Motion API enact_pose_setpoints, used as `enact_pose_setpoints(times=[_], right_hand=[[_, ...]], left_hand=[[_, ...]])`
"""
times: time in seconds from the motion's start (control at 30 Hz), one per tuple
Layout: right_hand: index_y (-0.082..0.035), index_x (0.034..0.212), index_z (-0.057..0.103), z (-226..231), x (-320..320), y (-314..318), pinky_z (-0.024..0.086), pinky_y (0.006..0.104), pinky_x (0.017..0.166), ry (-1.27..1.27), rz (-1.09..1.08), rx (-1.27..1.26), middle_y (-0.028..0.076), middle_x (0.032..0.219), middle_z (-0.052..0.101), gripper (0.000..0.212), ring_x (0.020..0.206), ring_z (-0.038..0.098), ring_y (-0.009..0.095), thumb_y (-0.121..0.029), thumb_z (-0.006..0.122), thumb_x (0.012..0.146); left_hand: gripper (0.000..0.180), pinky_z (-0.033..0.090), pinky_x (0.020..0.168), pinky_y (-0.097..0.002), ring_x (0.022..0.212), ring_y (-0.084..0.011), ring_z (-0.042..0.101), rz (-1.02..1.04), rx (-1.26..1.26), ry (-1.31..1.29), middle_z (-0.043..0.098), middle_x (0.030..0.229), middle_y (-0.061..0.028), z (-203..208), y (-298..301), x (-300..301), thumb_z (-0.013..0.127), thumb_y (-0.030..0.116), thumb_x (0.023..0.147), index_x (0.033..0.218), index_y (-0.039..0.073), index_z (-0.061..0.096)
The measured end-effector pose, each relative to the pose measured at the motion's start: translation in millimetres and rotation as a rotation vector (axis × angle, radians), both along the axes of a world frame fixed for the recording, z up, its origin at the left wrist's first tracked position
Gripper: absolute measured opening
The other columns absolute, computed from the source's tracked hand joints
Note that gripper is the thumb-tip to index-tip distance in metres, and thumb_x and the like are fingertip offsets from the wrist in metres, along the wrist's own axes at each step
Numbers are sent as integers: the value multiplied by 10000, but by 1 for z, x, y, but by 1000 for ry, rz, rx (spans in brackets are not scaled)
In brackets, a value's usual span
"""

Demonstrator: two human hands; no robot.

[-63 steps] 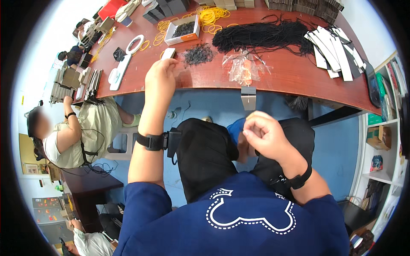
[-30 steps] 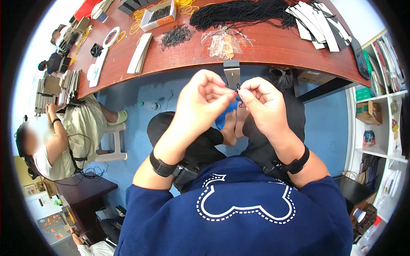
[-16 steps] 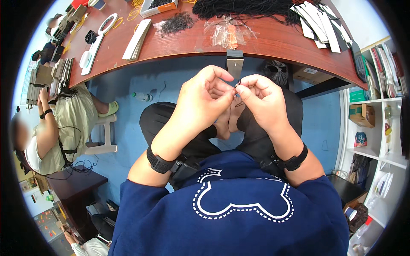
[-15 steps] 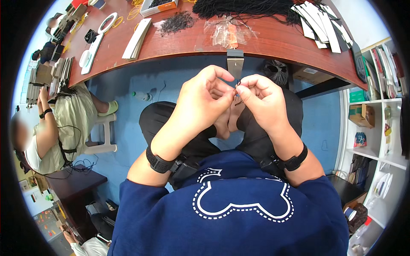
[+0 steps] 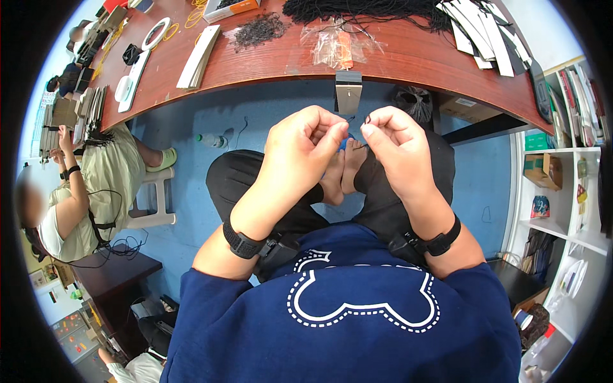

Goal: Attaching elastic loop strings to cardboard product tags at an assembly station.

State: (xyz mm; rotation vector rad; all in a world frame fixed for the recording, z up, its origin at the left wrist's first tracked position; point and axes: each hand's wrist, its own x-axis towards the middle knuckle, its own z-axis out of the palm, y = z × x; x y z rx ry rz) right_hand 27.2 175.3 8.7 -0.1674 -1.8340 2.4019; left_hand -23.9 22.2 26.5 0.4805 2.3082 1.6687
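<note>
Above my lap my left hand (image 5: pixel 304 142) is closed in a pinch, thumb against forefinger. A tiny dark tip shows at its fingertips, too small to name. Opposite it, a short gap away, my right hand (image 5: pixel 401 145) pinches a thin dark strand (image 5: pixel 367 119) whose bent end sticks out above the thumb. Just beyond the hands, a stack of greyish cards (image 5: pixel 348 96) with a dark top hangs at the table's front edge. Clear plastic wrapping with an orange strip (image 5: pixel 345 51) lies on the table behind it.
The reddish-brown table (image 5: pixel 268 67) carries small black pieces (image 5: pixel 260 30), a heap of black cords (image 5: pixel 370 9), white strips (image 5: pixel 199 57) and more white-and-black strips (image 5: pixel 488 38). A bottle (image 5: pixel 212 140) lies on the floor. Another person (image 5: pixel 70 198) sits at left; shelves (image 5: pixel 568 198) stand at right.
My hands have drawn slightly apart, so a gap shows between the fingertips that met before. The person at left has raised a hand at the stacked cards.
</note>
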Motion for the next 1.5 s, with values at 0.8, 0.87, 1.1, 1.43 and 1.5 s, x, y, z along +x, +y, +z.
enact_pose_setpoints(times=[0.8, 0.87, 1.1, 1.43, 1.5], right_hand=[[-42, 846, 567, 5, -3, 1, 394, 169, 543, -171, 182, -215, -17, 750, 569, 46, 630, 499, 27, -87, 569, 859], [-39, 851, 567, 7, -2, 0, 402, 167, 549, -171, 164, -191, -17, 757, 573, 40, 639, 506, 24, -78, 570, 858], [-24, 885, 570, -7, -2, 0, 417, 161, 563, -60, 63, 35, -18, 771, 580, 50, 659, 523, 16, -41, 586, 841], [-22, 907, 572, -1, 0, 3, 438, 189, 666, -124, 225, -225, 7, 831, 588, 67, 749, 544, 55, -61, 577, 853], [-20, 914, 571, -1, 0, 2, 440, 190, 668, -105, 223, -270, 12, 836, 592, 74, 751, 547, 62, -62, 579, 853]], left_hand=[[66, 486, 615, -354, 695, -302, 606, -44, -217, 457, 613, 750, -131, 4, -1, 2, 619, 98, 781, 796, 36, 604], [67, 486, 617, -356, 696, -305, 605, -51, -222, 460, 613, 751, -133, 4, -2, 2, 617, 97, 782, 798, 34, 602], [53, 492, 611, -269, 680, -182, 622, -117, -278, 566, 630, 734, -95, 9, -3, 2, 615, 43, 796, 840, 19, 631], [90, 461, 612, -198, 669, -55, 529, -129, 222, -137, 567, 762, 18, -10, -1, -2, 539, 74, 888, 948, 23, 583], [64, 448, 623, -193, 678, -51, 515, -143, 215, -89, 549, 754, 10, -12, -1, -3, 525, 79, 897, 912, 26, 559]])
